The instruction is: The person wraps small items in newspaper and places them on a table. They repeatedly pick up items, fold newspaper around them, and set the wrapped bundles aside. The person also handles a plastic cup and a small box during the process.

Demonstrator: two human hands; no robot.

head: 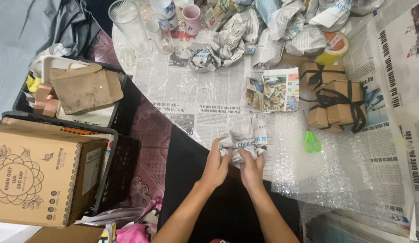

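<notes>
Both of my hands are closed around a crumpled newspaper bundle [248, 138] at the near edge of the table. My left hand [216, 165] grips its left side and my right hand [251, 170] presses its lower right side. What the paper wraps is hidden. The bundle rests partly on flat newspaper [182, 90] and partly on a sheet of clear bubble wrap [335, 166]. Green-handled scissors [311, 142] lie on the bubble wrap just right of the bundle.
Small brown boxes tied with black ribbon [336, 100] stand at the right. Several wrapped paper bundles [272, 31], a yellow tape roll [334, 47], tall glasses [128, 24] and a pink mug [191, 19] sit at the back. Black crates [119, 148] with cardboard boxes [38, 175] stand left.
</notes>
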